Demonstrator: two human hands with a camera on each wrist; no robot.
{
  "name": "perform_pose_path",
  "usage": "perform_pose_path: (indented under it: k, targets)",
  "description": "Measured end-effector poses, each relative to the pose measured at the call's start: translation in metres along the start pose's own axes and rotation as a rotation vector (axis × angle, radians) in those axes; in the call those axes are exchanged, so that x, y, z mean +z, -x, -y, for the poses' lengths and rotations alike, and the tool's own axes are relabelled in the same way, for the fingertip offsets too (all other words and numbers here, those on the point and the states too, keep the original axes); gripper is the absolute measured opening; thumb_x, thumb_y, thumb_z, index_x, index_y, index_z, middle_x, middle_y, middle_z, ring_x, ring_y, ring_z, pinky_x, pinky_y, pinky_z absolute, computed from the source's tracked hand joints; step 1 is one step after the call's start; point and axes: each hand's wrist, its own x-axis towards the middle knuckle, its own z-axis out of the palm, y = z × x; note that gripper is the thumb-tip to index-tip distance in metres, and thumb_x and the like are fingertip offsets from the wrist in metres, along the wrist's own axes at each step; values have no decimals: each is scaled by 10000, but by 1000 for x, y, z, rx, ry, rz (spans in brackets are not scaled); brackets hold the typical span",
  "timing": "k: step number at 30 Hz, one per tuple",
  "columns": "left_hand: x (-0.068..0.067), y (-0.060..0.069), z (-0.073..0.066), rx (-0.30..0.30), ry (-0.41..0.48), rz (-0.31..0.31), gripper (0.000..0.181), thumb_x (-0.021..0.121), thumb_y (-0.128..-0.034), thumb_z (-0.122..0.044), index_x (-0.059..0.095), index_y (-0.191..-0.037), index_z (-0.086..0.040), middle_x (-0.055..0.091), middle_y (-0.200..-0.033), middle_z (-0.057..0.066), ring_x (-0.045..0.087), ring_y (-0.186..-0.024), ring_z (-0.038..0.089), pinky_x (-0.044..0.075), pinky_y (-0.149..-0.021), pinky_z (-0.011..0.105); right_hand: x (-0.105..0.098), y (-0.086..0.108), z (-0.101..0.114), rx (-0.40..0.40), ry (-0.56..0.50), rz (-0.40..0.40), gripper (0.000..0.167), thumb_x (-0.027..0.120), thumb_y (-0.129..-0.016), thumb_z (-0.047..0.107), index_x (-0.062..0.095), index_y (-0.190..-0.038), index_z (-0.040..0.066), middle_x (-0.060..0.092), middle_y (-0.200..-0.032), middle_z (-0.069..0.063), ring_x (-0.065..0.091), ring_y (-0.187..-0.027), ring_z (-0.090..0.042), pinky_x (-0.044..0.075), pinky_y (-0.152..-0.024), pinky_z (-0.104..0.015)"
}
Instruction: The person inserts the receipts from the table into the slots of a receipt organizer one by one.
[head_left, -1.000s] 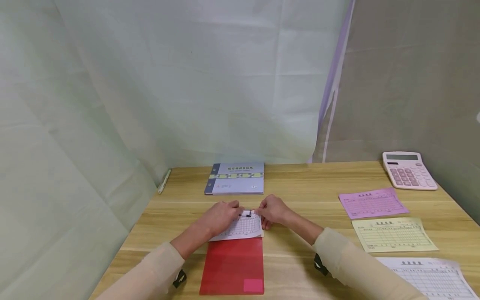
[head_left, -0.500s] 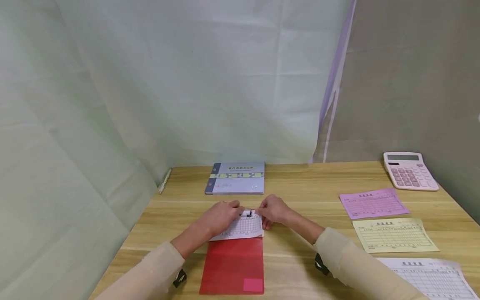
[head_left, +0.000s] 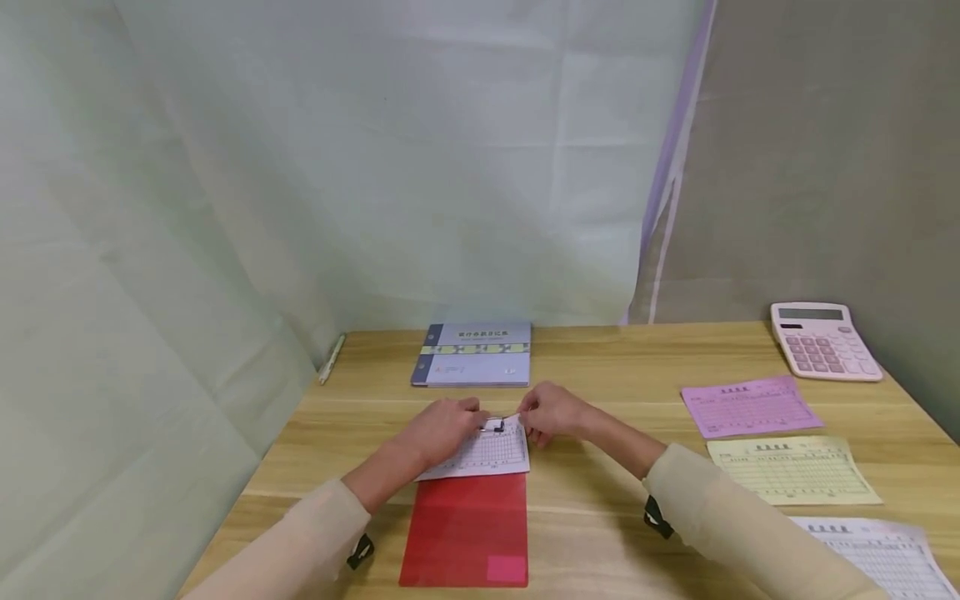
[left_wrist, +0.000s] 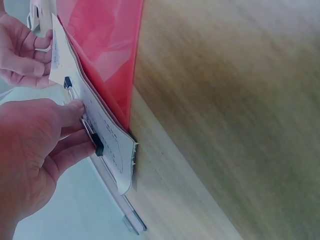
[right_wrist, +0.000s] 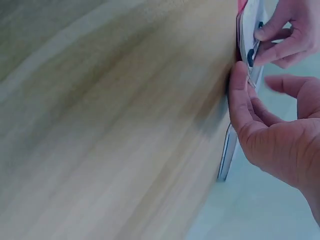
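Note:
A pad of white printed forms (head_left: 491,452) with a grid lies over the upper part of a red translucent folder (head_left: 467,533). Across the top of the forms runs a metal clip (left_wrist: 86,122) with black ends. My left hand (head_left: 444,432) pinches this clip and the paper's top edge between thumb and fingers. At the top right corner of the forms is my right hand (head_left: 557,412). Its fingertips are by that corner, while the thumb stands apart from them in the right wrist view. Whether those fingertips touch the paper is hard to tell.
Behind the folder lies a blue ledger book (head_left: 472,357). A pen (head_left: 332,359) is at the table's left edge. On the right are a pink calculator (head_left: 823,342), a purple form (head_left: 750,407), a yellow form (head_left: 793,471) and a white form (head_left: 877,550), partly under the sleeve.
The right hand has shifted slightly up and right, its grip on the paper corner loosened. The forms' right edge has moved slightly right. The left hand stays at the clip.

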Motion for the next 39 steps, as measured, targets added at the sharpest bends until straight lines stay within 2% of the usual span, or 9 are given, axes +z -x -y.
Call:
perform_pose_path:
  k: [4,10,13,16,20,23,28,34,39]
  targets:
    - [-1,1,0,10,-10,-8,293,715,-1036,-146,764,-1324,-174,701,-1114,17,655,-845,132,594,-818,255,6,3,0,19,-38,-28,158,716,-998,40,687,-854,-16,686,-697,-126,662,-544,-185,613,-564,-345]
    - [1,0,1,47,-39,-42,268,701,-1032,-98,782,-1278,-166,704,-1083,21,666,-811,123,588,-750,241,17,6,-2,41,-137,-70,305,689,-979,-67,544,-730,32,694,-631,-156,689,-525,-213,612,-528,-353]
    - [2,0,2,61,-46,-66,239,688,-1037,-101,792,-1243,-161,705,-1057,23,666,-776,122,576,-703,234,20,8,-1,49,-142,-107,298,701,-968,-73,562,-728,35,697,-628,-150,702,-530,-227,612,-530,-351]
    - [3,0,2,63,-42,-64,231,684,-1044,-114,792,-1243,-161,706,-1060,22,665,-778,125,572,-703,235,21,8,0,50,-135,-132,271,714,-957,-72,592,-732,16,699,-624,-154,703,-526,-231,612,-528,-352]
    - [2,1,3,48,-10,-54,234,697,-1041,-129,794,-1251,-166,711,-1062,19,658,-789,126,572,-720,240,21,9,0,51,-127,-120,222,725,-959,-56,627,-764,-15,701,-632,-155,682,-513,-207,611,-529,-352]
    - [2,1,3,14,28,-41,254,717,-1032,-148,794,-1272,-182,719,-1075,11,653,-820,125,582,-767,244,16,10,0,44,-118,-108,162,741,-962,-24,652,-827,-24,714,-681,-149,681,-528,-203,615,-543,-358]
    - [3,1,4,-30,76,-33,283,763,-1003,-182,792,-1285,-189,728,-1092,1,666,-877,136,597,-847,270,-9,11,-6,-5,-51,-160,67,745,-974,21,724,-1001,-37,724,-854,-128,706,-665,-226,619,-623,-341]
    - [2,2,7,-20,96,-42,297,802,-972,-178,797,-1270,-179,727,-1066,-15,672,-881,126,597,-850,277,-59,25,-20,-167,119,-259,273,725,-1008,98,727,-1214,-81,760,-1090,-166,732,-996,-323,608,-826,-398]
    - [1,1,8,-28,130,-24,317,812,-964,-170,794,-1281,-171,719,-1041,-28,642,-856,108,588,-831,267,-107,46,-40,-224,116,-304,400,673,-1049,126,626,-1363,-118,690,-1296,-277,663,-1203,-438,556,-995,-529]
